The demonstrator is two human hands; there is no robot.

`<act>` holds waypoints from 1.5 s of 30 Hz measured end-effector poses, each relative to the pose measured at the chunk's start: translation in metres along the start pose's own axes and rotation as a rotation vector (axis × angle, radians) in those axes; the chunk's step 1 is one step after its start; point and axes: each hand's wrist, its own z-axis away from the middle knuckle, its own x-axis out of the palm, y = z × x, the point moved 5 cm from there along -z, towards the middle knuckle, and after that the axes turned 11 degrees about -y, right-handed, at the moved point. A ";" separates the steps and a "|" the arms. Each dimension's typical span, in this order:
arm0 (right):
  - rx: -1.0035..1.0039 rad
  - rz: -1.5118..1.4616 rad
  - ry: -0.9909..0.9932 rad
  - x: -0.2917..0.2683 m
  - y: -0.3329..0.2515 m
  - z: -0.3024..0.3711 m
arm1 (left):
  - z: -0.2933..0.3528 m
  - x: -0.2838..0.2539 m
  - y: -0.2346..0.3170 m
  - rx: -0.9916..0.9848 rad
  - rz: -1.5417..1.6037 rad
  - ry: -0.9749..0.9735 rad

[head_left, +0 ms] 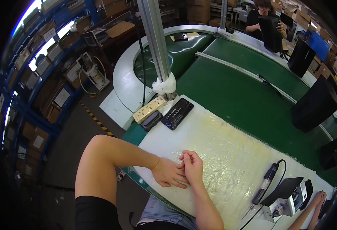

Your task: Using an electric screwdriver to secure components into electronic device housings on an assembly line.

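My left hand (171, 173) lies on the clear-film-covered white mat (222, 153), palm down, with its fingers stretched toward my right hand (193, 168). The right one is loosely curled, thumb against the fingers, and touches the left fingers. I see nothing held in either. Beyond them, at the mat's far left corner, is a flat black panel (177, 114) with small markings. Right of my hands an electric screwdriver (266, 183) with a black cord lies on the mat. Near it stands a small white machine (287, 203) with a dark plate (282, 191).
A cream power strip (149, 110) and a dark grey block (152, 120) sit by the metal post (157, 42). Large black cases (316, 103) stand along the green conveyor (229, 97). Another person's hands (319, 198) are at right; a person (262, 23) holds a case at the back.
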 end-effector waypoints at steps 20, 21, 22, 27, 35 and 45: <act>0.004 0.034 0.005 0.002 -0.004 0.001 | 0.000 0.011 -0.002 0.003 0.094 -0.089; 0.007 0.032 0.003 0.002 -0.003 0.001 | 0.000 0.010 -0.001 0.008 0.090 -0.088; 0.004 0.034 0.006 0.002 -0.003 0.002 | 0.000 0.008 -0.001 0.001 0.078 -0.081; 0.018 0.022 0.003 0.002 -0.001 0.002 | 0.000 0.005 0.000 -0.001 0.064 -0.077; 0.014 0.026 0.007 0.002 -0.004 0.002 | 0.001 0.005 -0.001 0.005 0.074 -0.066; 0.023 0.039 0.008 0.002 -0.004 0.002 | 0.000 0.004 -0.001 0.004 0.105 -0.057</act>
